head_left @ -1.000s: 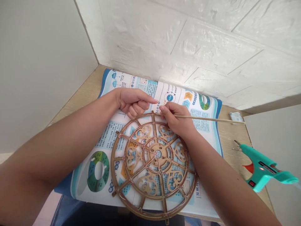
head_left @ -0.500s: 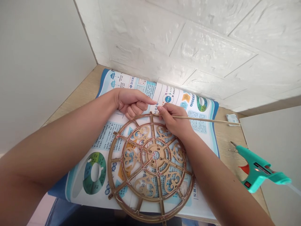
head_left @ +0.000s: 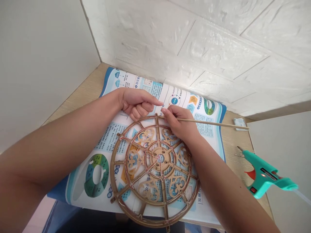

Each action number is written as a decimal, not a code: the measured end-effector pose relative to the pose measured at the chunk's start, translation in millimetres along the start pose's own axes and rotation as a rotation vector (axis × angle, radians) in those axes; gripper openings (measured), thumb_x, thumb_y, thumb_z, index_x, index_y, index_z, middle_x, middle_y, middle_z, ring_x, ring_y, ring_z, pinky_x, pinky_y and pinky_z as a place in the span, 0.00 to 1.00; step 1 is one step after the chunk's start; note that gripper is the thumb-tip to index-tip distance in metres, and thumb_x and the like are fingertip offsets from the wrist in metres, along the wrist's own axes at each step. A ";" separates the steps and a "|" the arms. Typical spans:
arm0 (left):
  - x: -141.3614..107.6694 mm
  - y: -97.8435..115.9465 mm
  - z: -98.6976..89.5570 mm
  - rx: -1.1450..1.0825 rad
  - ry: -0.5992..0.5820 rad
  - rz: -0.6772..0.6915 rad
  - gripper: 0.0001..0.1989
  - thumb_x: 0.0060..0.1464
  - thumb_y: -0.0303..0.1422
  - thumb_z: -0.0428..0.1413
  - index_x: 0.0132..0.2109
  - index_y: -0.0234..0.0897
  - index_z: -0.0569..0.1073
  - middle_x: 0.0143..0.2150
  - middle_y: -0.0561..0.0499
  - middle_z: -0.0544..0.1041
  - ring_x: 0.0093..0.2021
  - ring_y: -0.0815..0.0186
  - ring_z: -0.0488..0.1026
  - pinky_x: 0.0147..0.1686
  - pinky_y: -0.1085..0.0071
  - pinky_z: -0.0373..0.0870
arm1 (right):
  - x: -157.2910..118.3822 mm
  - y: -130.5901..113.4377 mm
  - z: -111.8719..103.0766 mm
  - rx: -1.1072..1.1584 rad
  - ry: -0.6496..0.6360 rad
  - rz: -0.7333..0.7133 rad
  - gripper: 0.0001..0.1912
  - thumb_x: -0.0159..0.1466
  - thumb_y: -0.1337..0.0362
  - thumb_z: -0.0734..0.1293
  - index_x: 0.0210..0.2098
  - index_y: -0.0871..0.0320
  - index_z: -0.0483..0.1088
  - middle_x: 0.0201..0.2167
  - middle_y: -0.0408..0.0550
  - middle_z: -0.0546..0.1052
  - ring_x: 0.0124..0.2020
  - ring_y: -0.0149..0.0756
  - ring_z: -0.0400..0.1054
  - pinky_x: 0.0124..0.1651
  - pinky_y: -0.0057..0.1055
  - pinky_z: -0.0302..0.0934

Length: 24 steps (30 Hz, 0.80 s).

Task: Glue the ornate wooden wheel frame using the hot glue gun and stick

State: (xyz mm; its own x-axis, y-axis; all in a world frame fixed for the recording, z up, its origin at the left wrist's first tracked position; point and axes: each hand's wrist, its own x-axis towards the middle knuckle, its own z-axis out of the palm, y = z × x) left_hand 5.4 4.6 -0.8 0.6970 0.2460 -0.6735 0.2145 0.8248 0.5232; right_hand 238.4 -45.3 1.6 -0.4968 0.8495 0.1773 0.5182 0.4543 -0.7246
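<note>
The left hand (head_left: 137,104) curls loosely, holding nothing, above the wooden wheel (head_left: 160,158), which lies at lower centre on a poster (head_left: 206,126), rings and spokes already joined. The right hand (head_left: 182,122) pinches a thin stick (head_left: 213,124); a glue gun (head_left: 263,176) lies at far right.

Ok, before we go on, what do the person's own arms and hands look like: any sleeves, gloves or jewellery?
Both arms are bare: no sleeve shows on the left forearm or the right forearm. The left hand and right hand are ungloved, with no visible ring, watch, bracelet, tape or cable.
</note>
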 end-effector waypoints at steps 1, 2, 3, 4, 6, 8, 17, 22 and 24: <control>-0.5 0.0 1.4 -0.010 0.033 0.011 0.32 0.70 0.42 0.51 0.18 0.46 0.50 0.13 0.58 0.45 0.08 0.69 0.44 0.06 0.70 0.46 | -0.2 -0.5 0.0 -0.001 0.002 -0.007 0.30 0.74 0.43 0.63 0.23 0.54 0.55 0.20 0.41 0.62 0.25 0.32 0.55 0.30 0.34 0.50; -0.8 -0.1 2.3 -0.013 0.046 0.025 0.32 0.69 0.42 0.52 0.18 0.46 0.50 0.13 0.58 0.46 0.08 0.69 0.44 0.06 0.70 0.45 | -0.5 -1.0 0.1 -0.001 0.007 -0.014 0.30 0.74 0.44 0.64 0.23 0.54 0.55 0.20 0.40 0.61 0.24 0.32 0.54 0.30 0.34 0.49; -1.1 -0.5 2.7 -0.011 0.043 0.037 0.31 0.69 0.41 0.52 0.18 0.46 0.50 0.13 0.58 0.46 0.08 0.69 0.43 0.06 0.70 0.44 | -0.9 -1.5 0.2 -0.001 0.011 -0.021 0.29 0.74 0.45 0.64 0.23 0.54 0.55 0.19 0.40 0.61 0.24 0.32 0.54 0.29 0.33 0.49; -1.2 -0.9 2.6 -0.005 0.033 0.047 0.31 0.69 0.41 0.53 0.18 0.46 0.50 0.13 0.58 0.47 0.08 0.70 0.43 0.06 0.70 0.44 | -1.4 -1.9 0.2 -0.001 0.015 -0.027 0.28 0.74 0.46 0.64 0.23 0.54 0.55 0.19 0.40 0.61 0.24 0.32 0.54 0.29 0.33 0.49; -1.0 -2.0 1.1 0.007 0.015 0.062 0.31 0.69 0.42 0.54 0.18 0.45 0.51 0.13 0.58 0.47 0.08 0.70 0.43 0.06 0.71 0.44 | -2.5 -2.6 0.3 -0.005 0.027 -0.038 0.27 0.74 0.48 0.64 0.23 0.54 0.57 0.20 0.40 0.62 0.24 0.32 0.57 0.30 0.33 0.50; -0.3 -3.1 -1.3 0.022 -0.003 0.094 0.32 0.68 0.41 0.55 0.18 0.45 0.52 0.13 0.58 0.47 0.07 0.70 0.44 0.06 0.71 0.44 | -3.6 -2.9 -0.1 -0.009 0.039 -0.044 0.25 0.74 0.49 0.63 0.24 0.54 0.58 0.21 0.42 0.66 0.25 0.32 0.59 0.30 0.33 0.52; 3.2 -5.1 -8.6 0.117 -0.246 0.277 0.30 0.68 0.39 0.56 0.17 0.43 0.58 0.12 0.57 0.49 0.07 0.70 0.44 0.06 0.73 0.46 | -4.1 -3.1 -1.0 -0.018 -0.002 -0.029 0.25 0.73 0.49 0.63 0.24 0.54 0.59 0.21 0.43 0.68 0.25 0.33 0.61 0.31 0.34 0.54; 3.2 -4.9 -7.8 0.159 -0.380 0.344 0.29 0.69 0.37 0.56 0.18 0.41 0.62 0.12 0.58 0.50 0.07 0.71 0.44 0.05 0.73 0.47 | -2.7 -3.0 1.3 -0.005 -0.007 -0.019 0.24 0.72 0.49 0.64 0.24 0.54 0.58 0.22 0.43 0.68 0.26 0.33 0.60 0.31 0.33 0.53; 3.2 -5.1 -7.3 0.175 -0.435 0.397 0.28 0.68 0.36 0.56 0.18 0.41 0.63 0.12 0.58 0.51 0.07 0.72 0.44 0.05 0.74 0.46 | -2.5 -2.4 1.8 0.013 -0.006 -0.005 0.24 0.72 0.49 0.64 0.24 0.54 0.58 0.21 0.42 0.67 0.25 0.33 0.60 0.31 0.33 0.53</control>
State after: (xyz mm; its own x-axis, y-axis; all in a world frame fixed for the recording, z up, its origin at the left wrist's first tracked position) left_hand 1.6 5.0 -9.4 0.9541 0.2565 -0.1545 -0.0352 0.6083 0.7929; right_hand 237.2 -49.0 1.8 -0.5032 0.8459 0.1768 0.5071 0.4546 -0.7323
